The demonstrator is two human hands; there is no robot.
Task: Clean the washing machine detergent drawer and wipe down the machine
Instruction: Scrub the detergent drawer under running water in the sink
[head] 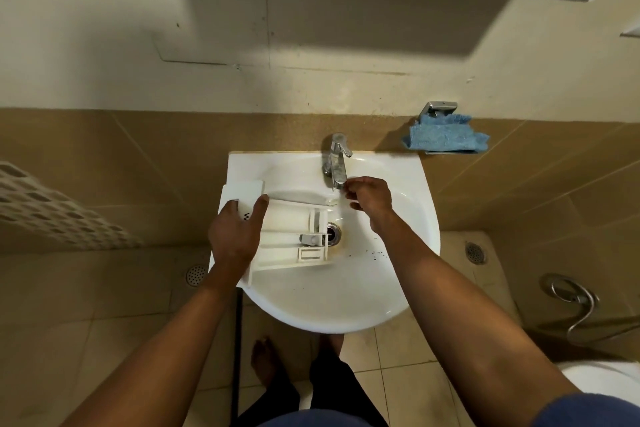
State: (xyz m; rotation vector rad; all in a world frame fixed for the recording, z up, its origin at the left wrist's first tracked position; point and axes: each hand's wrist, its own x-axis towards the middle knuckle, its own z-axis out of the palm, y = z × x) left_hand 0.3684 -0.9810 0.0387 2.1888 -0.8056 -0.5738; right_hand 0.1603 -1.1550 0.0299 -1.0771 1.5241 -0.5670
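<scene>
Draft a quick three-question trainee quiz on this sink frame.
1. True or false: the left hand grips the detergent drawer at its front-panel end.
2. Where is the blue cloth? A: in the basin. B: on the wall holder, right of the tap. C: on the floor.
3. Fill in: the right hand is at the spout end of the ____.
Key: 1 true; 2 B; 3 tap.
</scene>
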